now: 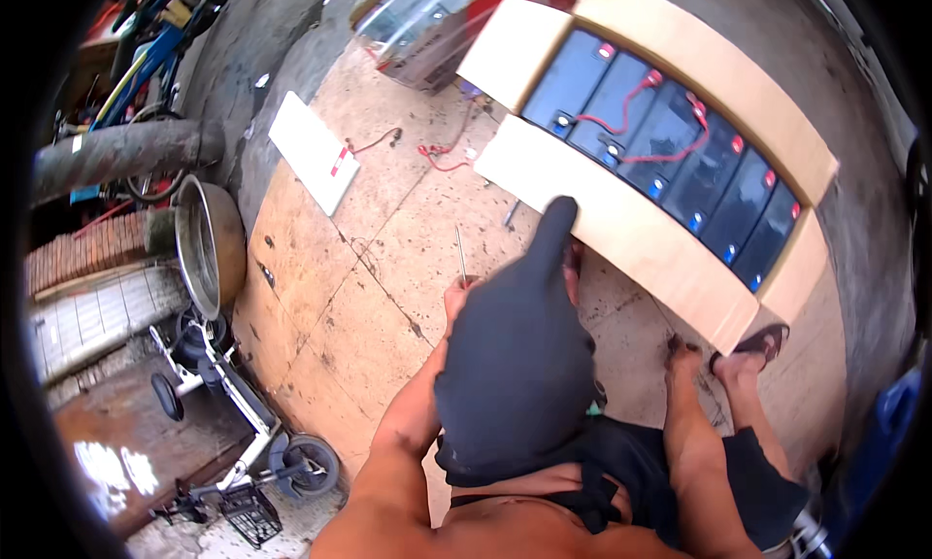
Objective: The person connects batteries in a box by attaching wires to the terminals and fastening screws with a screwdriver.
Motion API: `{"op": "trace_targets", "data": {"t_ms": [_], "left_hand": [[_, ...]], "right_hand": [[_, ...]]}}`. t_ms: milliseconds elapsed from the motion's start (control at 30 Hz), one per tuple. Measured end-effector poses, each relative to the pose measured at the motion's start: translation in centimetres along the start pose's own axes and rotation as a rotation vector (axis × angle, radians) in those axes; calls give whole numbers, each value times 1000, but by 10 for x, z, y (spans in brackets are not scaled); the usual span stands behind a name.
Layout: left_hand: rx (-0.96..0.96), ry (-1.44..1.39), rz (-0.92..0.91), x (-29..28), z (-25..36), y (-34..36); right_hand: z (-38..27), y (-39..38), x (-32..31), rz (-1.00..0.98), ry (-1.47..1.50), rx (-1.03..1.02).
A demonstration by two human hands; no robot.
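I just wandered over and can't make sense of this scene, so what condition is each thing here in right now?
Cardboard box: flaps open, lying on the floor.
Batteries: dark, in a row inside the box, some joined by red wires.
Left hand: fingers closed on a thin metal rod.
Right hand: down at the floor, grip unclear.
White board: flat on the floor.
Metal basin: tipped on its edge.

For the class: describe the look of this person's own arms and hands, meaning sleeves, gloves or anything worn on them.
Both forearms are bare: no sleeves, no watch or bands visible. The left hand shows no glove; the right hand also looks ungloved. A black cloth hides part of the left hand.
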State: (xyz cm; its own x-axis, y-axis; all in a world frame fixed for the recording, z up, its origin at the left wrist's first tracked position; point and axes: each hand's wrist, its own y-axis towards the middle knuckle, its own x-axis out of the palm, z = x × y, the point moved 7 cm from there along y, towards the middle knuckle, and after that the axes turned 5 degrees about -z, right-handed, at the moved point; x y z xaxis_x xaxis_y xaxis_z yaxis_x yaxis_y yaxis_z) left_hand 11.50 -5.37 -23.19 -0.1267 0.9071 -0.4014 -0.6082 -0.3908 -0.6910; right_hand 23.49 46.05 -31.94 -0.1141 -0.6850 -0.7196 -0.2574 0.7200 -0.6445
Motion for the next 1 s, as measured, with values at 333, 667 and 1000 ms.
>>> {"op": "trace_targets", "data": {"t_ms": [333,667,1000], "left_hand": [[54,-374,220,-39,107,152],[217,374,444,-39,145,229],[196,256,201,-18,128,217]], "right_hand": [[80,80,28,-397,202,316],[91,75,24,-387,841,161],[123,96,27,-562,917,225]]}}
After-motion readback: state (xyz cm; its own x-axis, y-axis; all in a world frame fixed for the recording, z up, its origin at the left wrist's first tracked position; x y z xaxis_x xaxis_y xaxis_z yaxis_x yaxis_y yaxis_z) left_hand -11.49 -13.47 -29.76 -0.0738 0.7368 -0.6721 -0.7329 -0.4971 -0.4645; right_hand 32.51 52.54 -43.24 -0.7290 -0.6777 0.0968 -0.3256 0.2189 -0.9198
